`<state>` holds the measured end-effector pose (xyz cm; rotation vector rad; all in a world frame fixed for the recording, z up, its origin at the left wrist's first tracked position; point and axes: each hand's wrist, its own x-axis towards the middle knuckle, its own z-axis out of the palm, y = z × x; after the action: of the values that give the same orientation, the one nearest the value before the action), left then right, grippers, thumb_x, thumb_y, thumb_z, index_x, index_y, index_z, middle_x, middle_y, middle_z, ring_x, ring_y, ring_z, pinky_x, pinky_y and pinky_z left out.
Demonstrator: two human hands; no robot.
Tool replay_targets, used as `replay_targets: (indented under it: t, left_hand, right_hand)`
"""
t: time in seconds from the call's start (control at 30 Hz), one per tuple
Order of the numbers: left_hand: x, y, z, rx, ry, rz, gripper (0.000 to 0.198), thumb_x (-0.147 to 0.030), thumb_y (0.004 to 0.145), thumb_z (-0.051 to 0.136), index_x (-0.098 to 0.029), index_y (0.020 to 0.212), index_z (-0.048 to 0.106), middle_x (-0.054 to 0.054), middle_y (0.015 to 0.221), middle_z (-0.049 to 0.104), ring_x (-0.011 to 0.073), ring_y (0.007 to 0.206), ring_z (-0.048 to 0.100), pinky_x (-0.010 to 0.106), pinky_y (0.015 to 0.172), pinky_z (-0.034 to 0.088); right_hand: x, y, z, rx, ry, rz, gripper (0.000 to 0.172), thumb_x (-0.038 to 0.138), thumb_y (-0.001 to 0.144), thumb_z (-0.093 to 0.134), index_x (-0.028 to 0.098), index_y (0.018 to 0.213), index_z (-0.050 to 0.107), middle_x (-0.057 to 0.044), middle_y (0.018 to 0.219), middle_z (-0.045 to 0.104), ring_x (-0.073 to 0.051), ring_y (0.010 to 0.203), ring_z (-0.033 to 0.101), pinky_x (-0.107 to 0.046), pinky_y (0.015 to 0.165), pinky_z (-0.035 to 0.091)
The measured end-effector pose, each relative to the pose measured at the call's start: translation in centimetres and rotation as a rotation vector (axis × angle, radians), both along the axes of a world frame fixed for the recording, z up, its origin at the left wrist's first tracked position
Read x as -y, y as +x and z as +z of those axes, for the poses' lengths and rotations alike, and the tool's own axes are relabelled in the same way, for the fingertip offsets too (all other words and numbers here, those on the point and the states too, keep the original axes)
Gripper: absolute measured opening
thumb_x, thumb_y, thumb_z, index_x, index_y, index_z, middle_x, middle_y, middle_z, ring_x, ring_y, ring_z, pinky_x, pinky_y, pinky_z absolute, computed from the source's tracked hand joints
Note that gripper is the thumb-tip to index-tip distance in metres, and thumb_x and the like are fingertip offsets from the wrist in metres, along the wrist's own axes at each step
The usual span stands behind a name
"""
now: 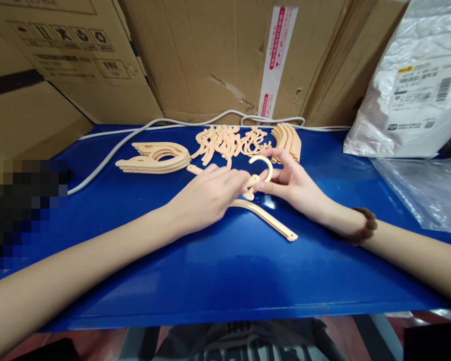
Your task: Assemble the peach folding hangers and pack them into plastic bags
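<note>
My right hand [291,183] pinches a cream plastic hanger hook [269,168] between thumb and fingers, its curve facing up and left. Against the hook's lower end, my left hand [210,195] is closed on a cream plastic hanger arm [194,170]. One end of that arm sticks out left of the hand, and the middle is hidden behind it. A second curved hanger arm [266,218] with a hole at its tip slants down to the right, below both hands. Whether my left fingers also touch it cannot be seen.
Behind my hands lie a pile of hooks [220,140], stacked folded hanger pieces [158,159] and stacked curved arms [287,140]. A white cable [116,145] crosses the blue table [210,281]. Cardboard boxes [210,60] stand behind; a plastic parcel bag [409,90] sits right.
</note>
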<state>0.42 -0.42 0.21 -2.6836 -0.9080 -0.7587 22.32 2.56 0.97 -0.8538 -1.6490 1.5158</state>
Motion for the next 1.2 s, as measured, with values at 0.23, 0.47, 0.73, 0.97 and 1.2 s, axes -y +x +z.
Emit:
replay_targets:
  t: [0.23,0.47,0.73,0.97,1.2]
  left_hand:
    - [0.35,-0.04,0.37,0.027,0.012,0.078,0.017,-0.019,0.105,0.037,-0.014,0.103,0.053,0.004,0.080,0.063,0.0213,0.070,0.054,0.030,0.067,0.037]
    - [-0.07,-0.43,-0.10,-0.014,-0.050,0.135,0.019,-0.021,0.105,0.036,-0.013,0.102,0.053,0.006,0.080,0.064,0.0226,0.070,0.056,0.031,0.067,0.039]
    - [0.34,-0.34,0.20,-0.001,-0.081,0.109,0.021,-0.021,0.106,0.033,-0.015,0.101,0.052,0.005,0.078,0.064,0.0208,0.068,0.055,0.030,0.064,0.038]
    - [0.58,-0.37,0.43,0.026,-0.175,0.091,0.023,-0.023,0.106,0.029,-0.017,0.102,0.051,0.004,0.078,0.063,0.0194,0.066,0.054,0.030,0.065,0.038]
    - [0.62,-0.17,0.39,0.054,-0.175,0.049,0.023,-0.022,0.106,0.029,-0.017,0.099,0.051,0.004,0.077,0.063,0.0190,0.064,0.051,0.030,0.065,0.037]
  right_hand:
    - [-0.06,-0.10,0.03,-0.080,-0.056,-0.108,0.060,0.032,0.076,0.081,0.023,0.123,0.044,0.007,0.075,0.065,-0.008,0.060,0.052,-0.024,0.057,0.039]
    - [-0.28,-0.10,0.07,-0.160,-0.117,-0.178,0.066,0.031,0.073,0.084,0.022,0.126,0.044,0.009,0.069,0.060,-0.007,0.059,0.047,-0.024,0.058,0.037]
    - [-0.20,-0.26,0.14,-0.138,-0.086,-0.133,0.062,0.034,0.073,0.085,0.023,0.120,0.045,0.007,0.077,0.063,-0.006,0.060,0.046,-0.024,0.059,0.038]
    - [-0.21,-0.13,0.37,-0.120,-0.108,-0.101,0.061,0.035,0.073,0.084,0.025,0.118,0.045,0.008,0.079,0.062,-0.007,0.059,0.046,-0.025,0.058,0.037]
    - [-0.30,0.26,0.31,-0.150,-0.138,-0.050,0.061,0.031,0.074,0.084,0.025,0.119,0.045,0.008,0.078,0.064,-0.007,0.061,0.047,-0.025,0.060,0.036]
